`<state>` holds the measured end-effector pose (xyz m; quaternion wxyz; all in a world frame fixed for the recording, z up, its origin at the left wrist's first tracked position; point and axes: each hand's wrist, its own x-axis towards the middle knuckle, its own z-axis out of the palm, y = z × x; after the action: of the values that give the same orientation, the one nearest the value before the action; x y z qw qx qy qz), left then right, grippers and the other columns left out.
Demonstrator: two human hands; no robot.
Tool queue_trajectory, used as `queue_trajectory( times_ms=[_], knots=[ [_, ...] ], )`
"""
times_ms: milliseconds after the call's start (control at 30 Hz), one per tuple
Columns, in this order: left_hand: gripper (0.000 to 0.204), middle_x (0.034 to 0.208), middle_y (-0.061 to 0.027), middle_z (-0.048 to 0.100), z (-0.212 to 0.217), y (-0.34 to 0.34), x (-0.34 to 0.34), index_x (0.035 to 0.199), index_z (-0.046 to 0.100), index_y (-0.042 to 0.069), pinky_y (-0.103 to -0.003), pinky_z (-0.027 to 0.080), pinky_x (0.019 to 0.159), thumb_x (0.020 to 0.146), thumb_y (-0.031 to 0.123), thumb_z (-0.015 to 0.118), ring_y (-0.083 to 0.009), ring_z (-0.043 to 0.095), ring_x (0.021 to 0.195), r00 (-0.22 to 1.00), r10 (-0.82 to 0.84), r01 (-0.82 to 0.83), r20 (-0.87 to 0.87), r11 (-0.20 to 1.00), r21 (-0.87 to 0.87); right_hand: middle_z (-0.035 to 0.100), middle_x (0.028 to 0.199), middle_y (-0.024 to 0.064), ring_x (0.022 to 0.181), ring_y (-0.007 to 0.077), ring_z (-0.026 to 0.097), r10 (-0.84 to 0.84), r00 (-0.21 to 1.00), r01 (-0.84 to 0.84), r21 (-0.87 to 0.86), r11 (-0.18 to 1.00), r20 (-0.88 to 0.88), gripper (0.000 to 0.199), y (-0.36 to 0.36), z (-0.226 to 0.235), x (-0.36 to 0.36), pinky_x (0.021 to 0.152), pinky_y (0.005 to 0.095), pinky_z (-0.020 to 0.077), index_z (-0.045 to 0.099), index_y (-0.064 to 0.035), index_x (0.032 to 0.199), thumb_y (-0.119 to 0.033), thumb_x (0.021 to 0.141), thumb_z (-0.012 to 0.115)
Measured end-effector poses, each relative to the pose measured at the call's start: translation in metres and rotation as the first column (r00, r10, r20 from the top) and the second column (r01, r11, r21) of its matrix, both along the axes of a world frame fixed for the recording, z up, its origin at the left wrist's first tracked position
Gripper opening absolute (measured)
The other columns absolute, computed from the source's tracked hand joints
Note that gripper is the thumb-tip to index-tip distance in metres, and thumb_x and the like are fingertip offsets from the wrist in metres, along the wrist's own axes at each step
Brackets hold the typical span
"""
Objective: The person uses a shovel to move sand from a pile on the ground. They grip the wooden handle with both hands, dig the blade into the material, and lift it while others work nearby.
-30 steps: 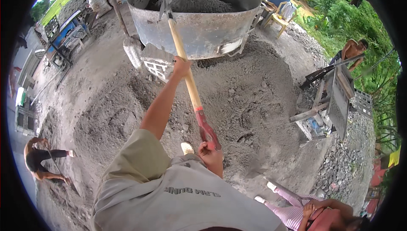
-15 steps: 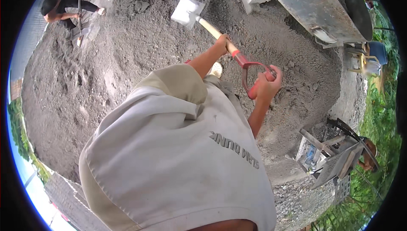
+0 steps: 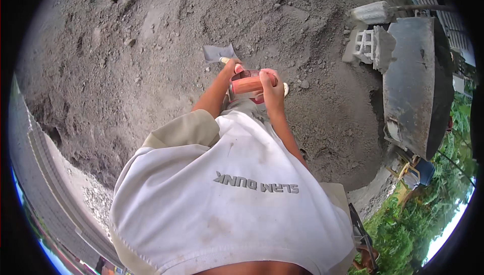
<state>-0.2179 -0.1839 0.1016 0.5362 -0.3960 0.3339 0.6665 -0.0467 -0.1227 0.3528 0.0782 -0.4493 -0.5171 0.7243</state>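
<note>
A shovel with a flat grey metal blade (image 3: 218,53) points away from me over the grey sand (image 3: 166,83). My left hand (image 3: 232,68) is closed round its shaft, where the pale wood meets the red part. On the red D-shaped handle (image 3: 248,84), close in front of my body, my right hand (image 3: 269,83) is wrapped round the crossbar. The blade lies against the sand or just over it; I cannot tell which. Part of a light shoe (image 3: 286,89) shows beside my right hand.
At the right stands a large rusty metal trough (image 3: 409,83). A hollow concrete block (image 3: 370,46) and a pale lump (image 3: 372,13) lie beside it. A blue container (image 3: 424,171) sits near green plants (image 3: 403,224). A block wall (image 3: 60,194) runs along the lower left.
The shovel has come closer to my body, and its blade has dropped toward the sand. Both hands keep their hold. My view has turned left, and the other person is out of sight.
</note>
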Motion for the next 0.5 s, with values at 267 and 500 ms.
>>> queue_trajectory(
  times_ms=[267,500],
  knots=[
    [0.019,0.069,-0.0106,0.052,0.003,-0.099,0.002,0.082,0.047,0.001,-0.037,0.048,0.057,0.07,0.012,0.057,-0.0238,0.054,0.06,0.977,0.196,-0.204,0.084,0.975,0.093,0.051,0.106,0.0151,0.062,0.0211,0.062,0.239,0.971,-0.237,-0.107,0.966,0.01,0.052,-0.087,0.005,-0.048,0.044,0.0259,0.0492,0.036,-0.0085,0.124,-0.039,0.084,0.051],
    [0.02,0.07,-0.0108,0.053,0.025,-0.099,-0.019,0.084,0.047,0.001,-0.037,0.048,0.057,0.07,0.01,0.058,-0.0238,0.055,0.06,0.975,0.193,-0.208,0.11,0.966,0.151,0.051,0.108,0.0177,0.101,0.0268,0.053,-0.092,0.897,-0.131,-0.457,0.88,-0.433,0.039,-0.13,0.038,-0.084,0.085,0.0431,0.046,0.033,-0.0041,0.113,-0.012,0.081,0.054]
  ],
)
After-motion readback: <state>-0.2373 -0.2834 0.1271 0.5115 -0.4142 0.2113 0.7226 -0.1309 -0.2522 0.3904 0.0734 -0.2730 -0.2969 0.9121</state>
